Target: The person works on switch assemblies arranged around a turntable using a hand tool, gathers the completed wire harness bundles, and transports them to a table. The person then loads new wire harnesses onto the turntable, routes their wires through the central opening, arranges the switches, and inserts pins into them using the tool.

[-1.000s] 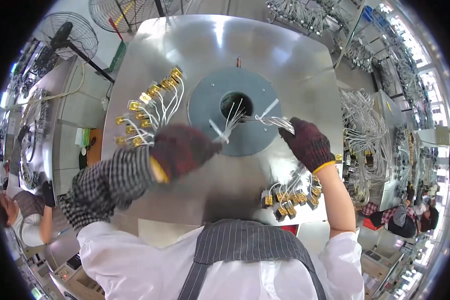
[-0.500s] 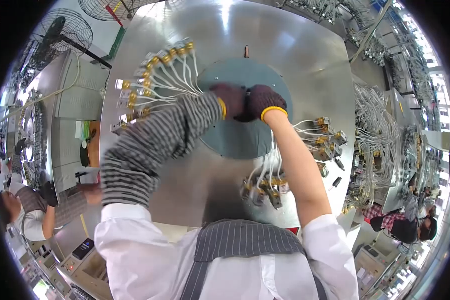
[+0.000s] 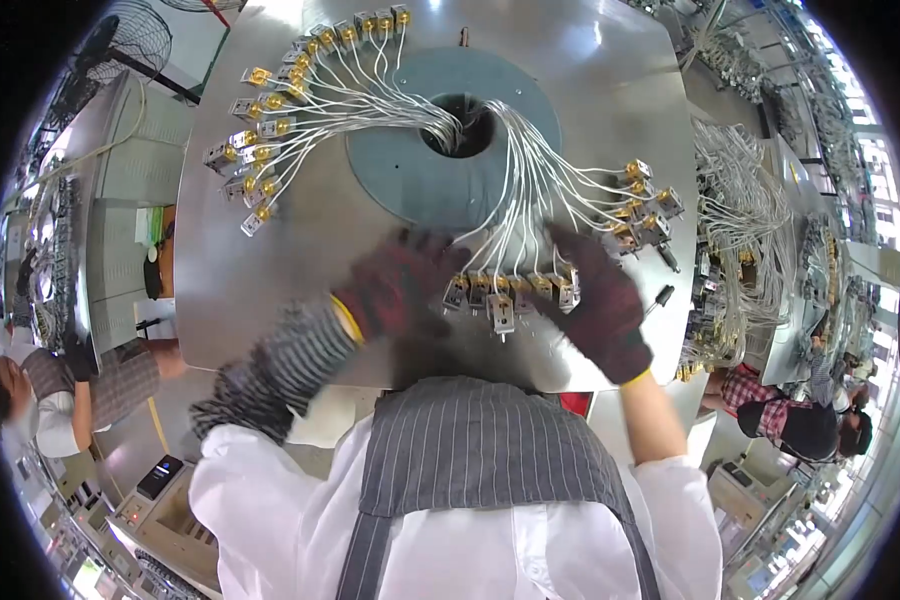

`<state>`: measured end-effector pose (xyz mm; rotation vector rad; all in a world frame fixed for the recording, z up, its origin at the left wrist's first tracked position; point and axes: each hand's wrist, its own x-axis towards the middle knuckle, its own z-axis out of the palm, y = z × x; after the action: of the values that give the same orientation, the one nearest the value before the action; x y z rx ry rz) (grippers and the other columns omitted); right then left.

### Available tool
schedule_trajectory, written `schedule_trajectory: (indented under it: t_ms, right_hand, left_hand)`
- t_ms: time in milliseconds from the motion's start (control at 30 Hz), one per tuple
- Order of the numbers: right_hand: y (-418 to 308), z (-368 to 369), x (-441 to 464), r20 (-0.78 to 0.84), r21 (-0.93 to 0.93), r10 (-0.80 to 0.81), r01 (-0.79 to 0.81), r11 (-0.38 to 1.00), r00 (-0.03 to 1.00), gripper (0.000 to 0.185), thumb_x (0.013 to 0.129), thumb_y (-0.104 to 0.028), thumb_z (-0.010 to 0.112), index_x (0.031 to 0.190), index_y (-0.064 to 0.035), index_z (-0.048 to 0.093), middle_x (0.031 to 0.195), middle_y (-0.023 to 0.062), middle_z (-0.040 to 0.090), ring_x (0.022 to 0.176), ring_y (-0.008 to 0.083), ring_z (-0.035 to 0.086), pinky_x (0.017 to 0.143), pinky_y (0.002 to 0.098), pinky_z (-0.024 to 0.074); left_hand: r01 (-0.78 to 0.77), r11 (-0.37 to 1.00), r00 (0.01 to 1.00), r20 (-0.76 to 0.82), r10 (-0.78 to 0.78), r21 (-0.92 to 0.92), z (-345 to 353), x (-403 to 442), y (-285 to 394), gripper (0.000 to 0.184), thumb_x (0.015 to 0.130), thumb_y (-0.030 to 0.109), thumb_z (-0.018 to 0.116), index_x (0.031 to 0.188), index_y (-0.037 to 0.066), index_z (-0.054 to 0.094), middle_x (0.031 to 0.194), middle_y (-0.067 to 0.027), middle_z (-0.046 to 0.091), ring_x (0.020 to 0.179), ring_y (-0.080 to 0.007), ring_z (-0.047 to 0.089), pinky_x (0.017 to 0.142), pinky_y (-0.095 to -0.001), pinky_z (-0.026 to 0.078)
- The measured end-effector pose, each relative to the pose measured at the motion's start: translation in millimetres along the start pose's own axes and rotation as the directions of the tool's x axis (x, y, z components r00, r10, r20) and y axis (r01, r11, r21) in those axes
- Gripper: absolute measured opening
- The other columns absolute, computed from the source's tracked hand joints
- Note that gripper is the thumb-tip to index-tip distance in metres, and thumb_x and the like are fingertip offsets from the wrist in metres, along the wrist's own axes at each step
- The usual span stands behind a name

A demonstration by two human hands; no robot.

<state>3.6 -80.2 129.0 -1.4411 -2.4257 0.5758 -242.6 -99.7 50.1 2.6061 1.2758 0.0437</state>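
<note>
White wires run out of the dark hole in the round grey plate. One bundle fans left to several metal connectors with yellow parts; another fans right and down to more connectors. My left hand, in a dark red glove, is blurred over the table beside the lower connectors, fingers apart and nothing in them. My right hand, gloved too, has its fingers spread at the right side of those lower connectors, near the wires.
The metal table fills the middle. A small black piece lies at its right. Bundles of white wires hang on the right. Two other people are at work, one at the left and one at the right.
Both hands have left the hole and come down toward the table's near edge, apart from each other. The wires, held in my right hand a second ago, now hang in the hole.
</note>
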Motion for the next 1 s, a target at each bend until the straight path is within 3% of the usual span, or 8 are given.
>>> schedule_trajectory:
  t_ms: [100, 300, 467, 533, 733, 800, 933, 1000]
  right_hand:
    - [-9.0, 51.7, -31.0, 0.015, -0.015, -0.149, 0.149, 0.989, 0.989, 0.052, 0.077, -0.025, 0.074, 0.124, -0.0091, 0.055, 0.115, 0.0125, 0.063, 0.103, 0.0301, 0.062, 0.085, 0.0413, 0.0512]
    - [19.9, 59.7, -39.3, -0.115, -0.025, -0.260, 0.259, 0.966, 0.959, 0.052, 0.070, -0.021, 0.074, 0.118, -0.0120, 0.058, 0.100, 0.0076, 0.067, 0.098, 0.0266, 0.063, 0.088, 0.0418, 0.0470]
    - [30.2, 105.2, -48.2, 0.046, -0.376, -0.375, 0.364, 0.852, 0.926, 0.060, 0.079, -0.038, 0.064, 0.134, -0.0181, 0.050, 0.128, 0.0109, 0.057, 0.131, 0.0248, 0.044, 0.112, 0.0535, 0.0237]
    - [44.9, 70.7, -58.5, -0.075, -0.334, -0.473, 0.425, 0.841, 0.878, 0.073, 0.077, -0.043, 0.065, 0.141, -0.0167, 0.041, 0.136, 0.0132, 0.051, 0.133, 0.0323, 0.040, 0.113, 0.0554, 0.0198]
    - [74.5, 73.2, -57.4, 0.295, -0.226, -0.417, 0.487, 0.844, 0.860, 0.070, 0.082, -0.043, 0.061, 0.140, -0.0097, 0.040, 0.125, 0.0132, 0.057, 0.115, 0.0288, 0.054, 0.103, 0.0470, 0.0355]
    - [80.3, 89.8, -46.8, 0.164, -0.300, -0.564, 0.586, 0.753, 0.809, 0.064, 0.083, -0.039, 0.060, 0.137, -0.0098, 0.042, 0.121, 0.0114, 0.059, 0.107, 0.0271, 0.059, 0.094, 0.0428, 0.0453]
    - [63.4, 85.0, -25.4, 0.375, -0.294, -0.397, 0.514, 0.806, 0.837, 0.055, 0.078, -0.039, 0.066, 0.123, -0.0108, 0.052, 0.106, 0.0138, 0.065, 0.092, 0.0291, 0.066, 0.070, 0.0405, 0.0530]
    - [59.8, 83.6, -16.5, 0.467, -0.046, -0.434, 0.511, 0.858, 0.771, 0.055, 0.079, -0.040, 0.065, 0.124, -0.0109, 0.051, 0.105, 0.0136, 0.066, 0.092, 0.0308, 0.066, 0.071, 0.0412, 0.0530]
  left_hand:
    - [0.245, 0.935, 0.948, -0.140, -0.287, -0.258, 31.0, 5.0, 55.4, 0.066, 0.069, 0.043, 0.074, 0.123, 0.009, 0.056, 0.122, -0.0127, 0.054, 0.115, -0.0330, 0.050, 0.098, -0.0455, 0.040]
    - [0.214, 0.963, 0.957, -0.161, -0.240, -0.163, 43.2, -17.1, 38.4, 0.063, 0.068, 0.043, 0.074, 0.118, 0.008, 0.058, 0.121, -0.0117, 0.054, 0.111, -0.0328, 0.051, 0.092, -0.0459, 0.043]
    - [0.120, 0.989, 0.956, -0.258, -0.138, -0.085, 62.0, -31.3, 34.1, 0.064, 0.070, 0.046, 0.071, 0.119, 0.009, 0.055, 0.121, -0.0108, 0.053, 0.116, -0.0304, 0.048, 0.098, -0.0447, 0.040]
    - [0.097, 0.988, 0.959, -0.255, -0.126, -0.122, 61.2, -32.2, 40.0, 0.066, 0.071, 0.048, 0.071, 0.120, 0.008, 0.054, 0.123, -0.0114, 0.053, 0.116, -0.0302, 0.048, 0.099, -0.0447, 0.040]
    - [0.261, 0.963, 0.962, -0.068, -0.266, -0.072, 43.8, -6.0, 104.5, 0.074, 0.073, 0.058, 0.068, 0.124, 0.007, 0.052, 0.123, -0.0106, 0.053, 0.114, -0.0291, 0.051, 0.098, -0.0419, 0.041]
    - [0.250, 0.968, 0.956, -0.155, -0.251, -0.027, 49.6, -0.7, 107.6, 0.066, 0.074, 0.048, 0.070, 0.120, 0.006, 0.050, 0.106, -0.0119, 0.057, 0.097, -0.0312, 0.058, 0.084, -0.0422, 0.049]
    - [0.267, 0.962, 0.963, -0.023, -0.268, -0.054, 63.0, -6.5, 87.5, 0.071, 0.075, 0.051, 0.069, 0.124, 0.005, 0.049, 0.110, -0.0144, 0.059, 0.096, -0.0331, 0.060, 0.084, -0.0420, 0.050]
    - [0.260, 0.951, 0.963, 0.124, -0.241, -0.170, 54.3, -12.0, 75.1, 0.072, 0.076, 0.052, 0.067, 0.128, 0.004, 0.049, 0.117, -0.0178, 0.057, 0.101, -0.0346, 0.060, 0.086, -0.0421, 0.050]
